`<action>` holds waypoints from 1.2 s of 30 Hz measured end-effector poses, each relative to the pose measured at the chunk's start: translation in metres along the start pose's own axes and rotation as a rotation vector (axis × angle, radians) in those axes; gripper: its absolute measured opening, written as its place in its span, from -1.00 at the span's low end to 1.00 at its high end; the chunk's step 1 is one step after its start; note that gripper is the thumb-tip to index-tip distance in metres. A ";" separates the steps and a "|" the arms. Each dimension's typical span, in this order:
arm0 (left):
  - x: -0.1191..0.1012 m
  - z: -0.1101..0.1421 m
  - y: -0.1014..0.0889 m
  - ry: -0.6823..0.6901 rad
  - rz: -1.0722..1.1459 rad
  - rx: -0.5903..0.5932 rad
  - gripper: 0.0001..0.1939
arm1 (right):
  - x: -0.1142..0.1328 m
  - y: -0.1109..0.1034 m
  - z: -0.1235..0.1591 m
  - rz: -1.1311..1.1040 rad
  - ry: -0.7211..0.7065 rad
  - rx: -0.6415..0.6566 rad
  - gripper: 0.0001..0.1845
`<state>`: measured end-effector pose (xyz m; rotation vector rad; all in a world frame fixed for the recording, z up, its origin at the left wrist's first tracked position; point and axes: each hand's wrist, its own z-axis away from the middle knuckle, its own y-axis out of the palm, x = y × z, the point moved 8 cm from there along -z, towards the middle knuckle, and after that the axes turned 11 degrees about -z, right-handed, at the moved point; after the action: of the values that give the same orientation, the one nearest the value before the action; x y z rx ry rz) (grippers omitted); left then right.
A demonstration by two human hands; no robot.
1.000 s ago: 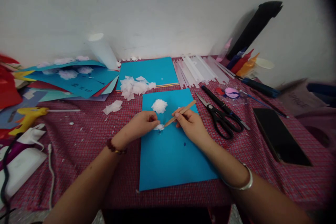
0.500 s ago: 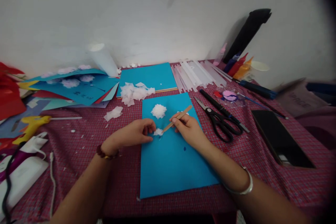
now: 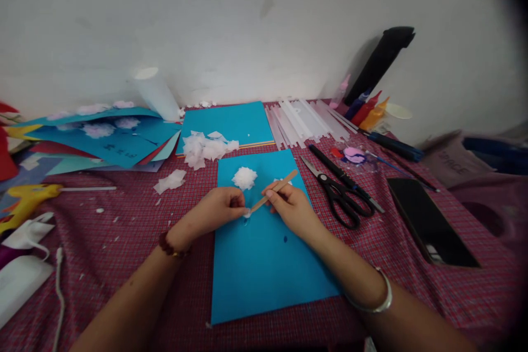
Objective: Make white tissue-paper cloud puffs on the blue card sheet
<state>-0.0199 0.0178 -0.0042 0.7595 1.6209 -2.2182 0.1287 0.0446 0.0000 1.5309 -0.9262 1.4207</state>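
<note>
A blue sheet of card (image 3: 264, 275) lies in front of me under both hands. My right hand (image 3: 291, 206) grips a wooden craft stick (image 3: 284, 180), its lower end angled down to the left. At that end, the thumb and fingers of my left hand (image 3: 225, 206) are closed on a small white paper piece (image 3: 247, 212), mostly covered by the fingertips. Just above sits a fluffy white paper pompom (image 3: 245, 177) on the card. Another white bit shows partly behind my right hand. A small dark spot (image 3: 285, 239) marks the card lower down.
Torn white paper squares (image 3: 206, 148) are heaped behind the card. To the right lie black-handled scissors (image 3: 340, 198), a black pen-like tool (image 3: 330, 162) and a phone (image 3: 431, 223). Clear glue sticks (image 3: 305, 121) rest at the back. A yellow glue gun (image 3: 33, 201) is at left.
My left thumb and fingers have come together on the white paper piece at the stick's tip. The craft stick stays in my right hand. The view has shifted slightly.
</note>
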 end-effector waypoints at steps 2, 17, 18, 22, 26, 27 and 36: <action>-0.001 -0.002 0.000 -0.009 -0.042 0.000 -0.80 | 0.000 -0.001 0.000 -0.013 0.007 -0.006 -0.82; -0.009 0.003 -0.006 0.005 0.018 -0.078 -0.87 | -0.003 -0.006 0.003 -0.007 0.019 -0.028 -0.78; -0.009 0.008 -0.008 -0.002 0.019 -0.094 -0.82 | -0.004 -0.009 0.003 0.004 0.032 -0.052 -0.75; 0.013 0.039 -0.035 -0.081 -0.020 -0.238 -0.69 | -0.011 -0.020 0.000 -0.180 0.109 -0.129 -0.66; 0.070 0.080 -0.079 -0.242 -0.110 -0.452 -0.80 | -0.014 -0.027 0.000 -0.321 0.173 -0.188 -0.62; 0.086 0.087 -0.088 -0.286 -0.126 -0.485 -0.80 | -0.014 -0.027 0.001 -0.324 0.178 -0.186 -0.62; 0.128 0.081 -0.111 -0.386 -0.208 -0.628 -0.86 | -0.014 -0.025 0.002 -0.265 0.161 -0.168 -0.62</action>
<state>-0.2020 -0.0136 0.0293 -0.0064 2.0692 -1.6561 0.1509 0.0525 -0.0163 1.3383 -0.6976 1.2239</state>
